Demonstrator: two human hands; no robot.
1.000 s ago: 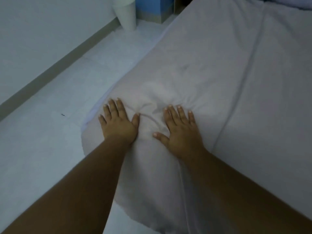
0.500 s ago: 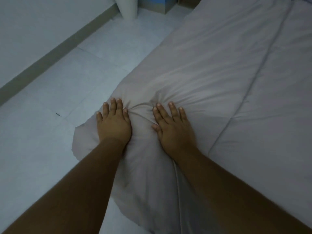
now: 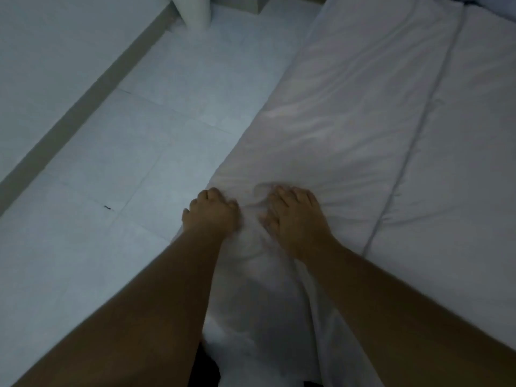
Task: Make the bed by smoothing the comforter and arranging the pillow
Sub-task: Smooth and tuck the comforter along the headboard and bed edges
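Dim, bluish, soft light; grainy, slightly blurred, with wide-angle bending at edges.

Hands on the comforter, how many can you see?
2. The left hand grips the comforter at its floor-side edge. The right hand curls into bunched fabric just beside it, nearer the bed's middle. No others in view.

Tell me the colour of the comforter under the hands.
The comforter is plain pale grey-white, without pattern, as the head view shows.
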